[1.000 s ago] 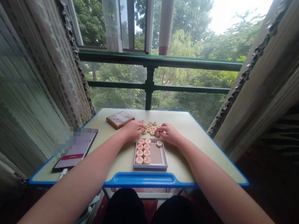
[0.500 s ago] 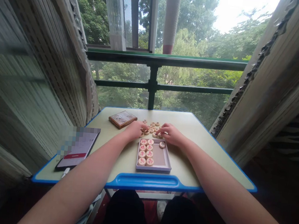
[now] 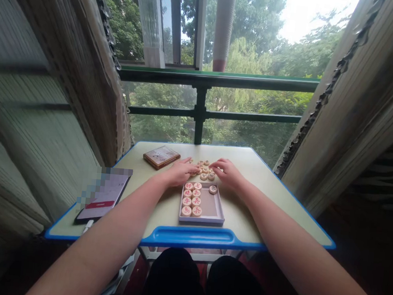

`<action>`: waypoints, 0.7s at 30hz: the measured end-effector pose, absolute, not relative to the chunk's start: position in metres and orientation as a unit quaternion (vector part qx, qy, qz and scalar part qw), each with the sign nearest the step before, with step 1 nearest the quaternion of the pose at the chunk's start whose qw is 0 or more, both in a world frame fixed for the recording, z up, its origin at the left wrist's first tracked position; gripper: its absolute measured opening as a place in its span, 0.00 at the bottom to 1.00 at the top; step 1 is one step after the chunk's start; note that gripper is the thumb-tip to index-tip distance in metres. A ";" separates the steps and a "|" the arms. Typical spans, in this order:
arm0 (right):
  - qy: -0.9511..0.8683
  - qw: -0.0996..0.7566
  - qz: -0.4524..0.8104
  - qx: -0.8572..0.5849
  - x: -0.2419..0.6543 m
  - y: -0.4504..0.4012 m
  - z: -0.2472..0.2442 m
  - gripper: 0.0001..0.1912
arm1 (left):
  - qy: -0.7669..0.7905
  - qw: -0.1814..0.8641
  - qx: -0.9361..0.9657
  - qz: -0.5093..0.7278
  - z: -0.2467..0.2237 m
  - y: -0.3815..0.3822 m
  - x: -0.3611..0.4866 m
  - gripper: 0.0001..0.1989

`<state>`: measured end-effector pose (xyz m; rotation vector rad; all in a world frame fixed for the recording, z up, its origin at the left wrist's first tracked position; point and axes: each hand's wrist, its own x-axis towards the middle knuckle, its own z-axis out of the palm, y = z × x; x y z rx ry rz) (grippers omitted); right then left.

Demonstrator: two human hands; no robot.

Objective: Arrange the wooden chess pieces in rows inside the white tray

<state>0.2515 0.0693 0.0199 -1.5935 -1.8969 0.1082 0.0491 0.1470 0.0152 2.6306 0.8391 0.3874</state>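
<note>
A: What does the shallow, pale lilac open tray (image 3: 211, 208) hold?
B: Eight thick, round, pale wooden pieces with red characters (image 3: 196, 201), in two columns of four along its left side. A single round wooden piece with a dark character (image 3: 213, 190) sits in the far right corner. The tray's flat tan floor shows between.
A: And the others?
B: A loose cluster of small, pale wooden discs with dark markings (image 3: 205, 170) lies on the surface (image 3: 168, 204) just beyond the tray, between the two hands.
A: What are the fingers doing?
B: Those of the left hand (image 3: 179, 171) reach over the left part of the cluster, covering some discs. Those of the right hand (image 3: 228, 172) are bent at its right side. I cannot tell whether either hand grips a disc.
A: How does the surface look?
B: Smooth and cream, with a blue border and a long, rounded blue groove (image 3: 194, 234) along the near edge.
A: Anything else there?
B: A flat, square brown box with a picture on top (image 3: 161, 157) lies just beside the left hand. Farther left is a dark-edged phone (image 3: 102, 196) with a white cable plug (image 3: 88, 226) at its near end, next to the left forearm.
A: Behind it all?
B: A dark green railing (image 3: 203, 79), trees outside, and a gathered, greyish curtain with a ruffled edge (image 3: 344, 114) on the right.
</note>
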 end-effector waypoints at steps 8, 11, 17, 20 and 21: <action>-0.794 0.255 0.120 -0.539 0.248 0.061 0.029 0.13 | 0.276 0.160 0.929 0.186 0.007 0.153 0.053 0.21; -0.794 0.251 0.130 -0.538 0.247 0.060 0.030 0.14 | 0.256 0.143 0.933 0.210 0.009 0.153 0.055 0.22; -0.739 0.290 0.095 -0.600 0.250 0.064 0.024 0.17 | 0.230 0.152 0.940 0.199 0.016 0.153 0.052 0.20; -0.733 0.301 0.063 -0.607 0.249 0.067 0.021 0.17 | 0.238 0.150 0.941 0.187 0.018 0.151 0.051 0.20; -0.741 0.300 0.064 -0.598 0.248 0.067 0.021 0.16 | 0.238 0.152 0.942 0.184 0.018 0.151 0.051 0.20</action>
